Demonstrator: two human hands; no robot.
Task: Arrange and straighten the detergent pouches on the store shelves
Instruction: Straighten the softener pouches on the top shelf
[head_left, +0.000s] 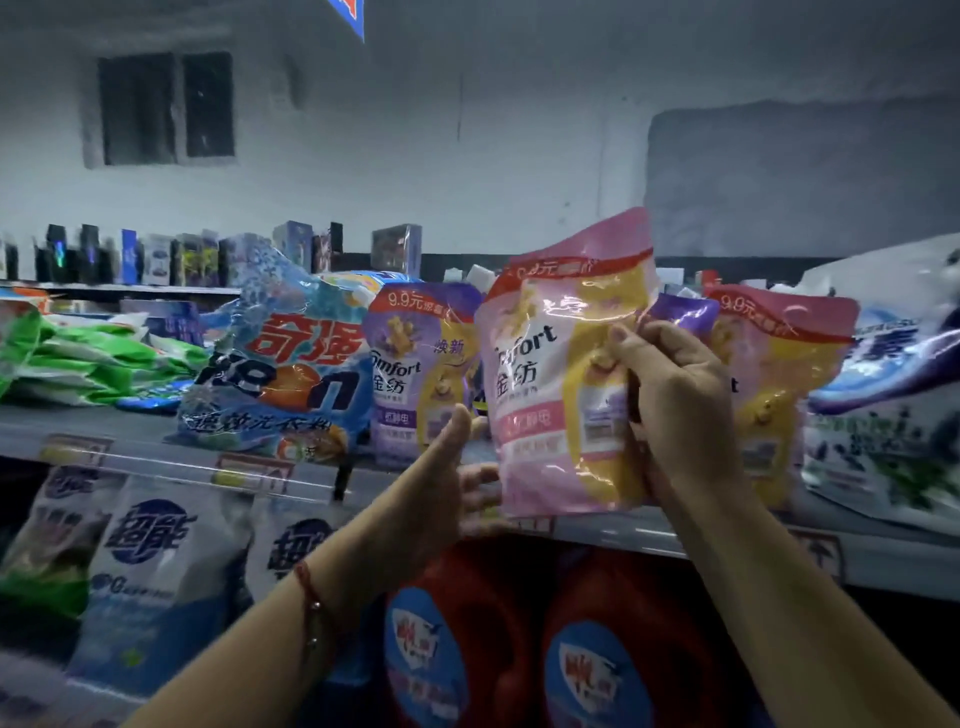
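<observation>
Head view: right hand (670, 395) grips a pink Comfort pouch (561, 374) marked "9.9元"; left hand (441, 483), fingers relaxed, touches its seven-o'clock corner above the shelf (649, 530).

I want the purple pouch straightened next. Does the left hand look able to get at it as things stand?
Probably yes. The left hand is open and holds nothing, just below the purple pouch, with nothing between them. The right hand holds the pink pouch off to the side.
</observation>
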